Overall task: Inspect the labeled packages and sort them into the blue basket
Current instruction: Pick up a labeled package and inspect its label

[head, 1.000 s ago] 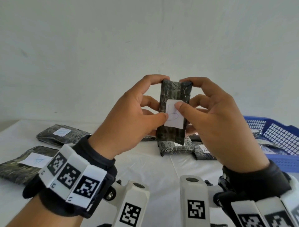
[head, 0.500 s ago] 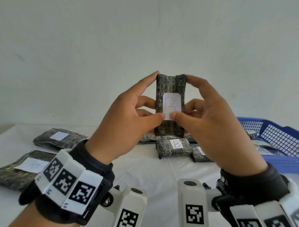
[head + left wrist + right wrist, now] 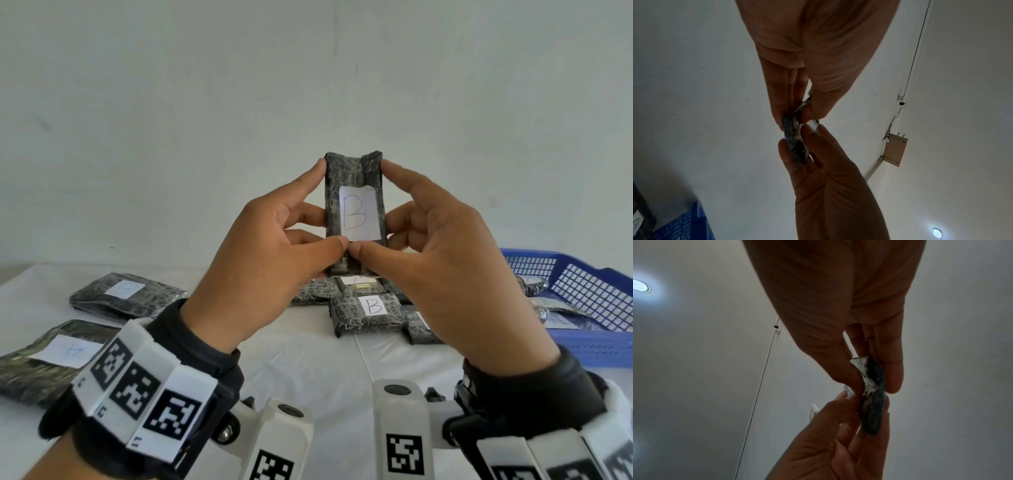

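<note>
I've got the dark wrapped package [image 3: 354, 192] upright in the air above the table [image 3: 308, 356], white B label [image 3: 358, 213] facing me. My left hand [image 3: 260, 253] and right hand [image 3: 455, 263] both pinch it: thumbs meet on the front below the label, index fingers on the top corners, other fingers behind. Blue basket [image 3: 582, 342] sits to the right with packages inside. Another B package [image 3: 368, 313] lies on the table below, an A package [image 3: 51, 356] at far left
</note>
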